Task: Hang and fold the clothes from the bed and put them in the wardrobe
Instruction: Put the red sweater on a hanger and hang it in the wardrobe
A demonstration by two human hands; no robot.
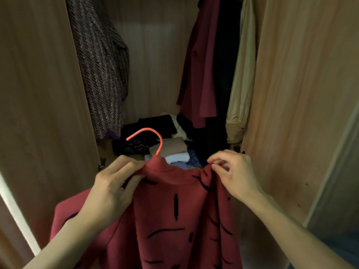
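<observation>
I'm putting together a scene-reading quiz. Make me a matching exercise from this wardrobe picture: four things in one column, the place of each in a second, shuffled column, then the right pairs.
Things
1. red sweater
2. orange hanger hook
3. tweed coat
4. beige garment

Places
A. hanging at the left of the wardrobe
B. hanging at the far right
C. held at the shoulders by the left hand and right hand
D. sticking up out of a collar

Pairs: 1-C, 2-D, 3-A, 4-B
</observation>
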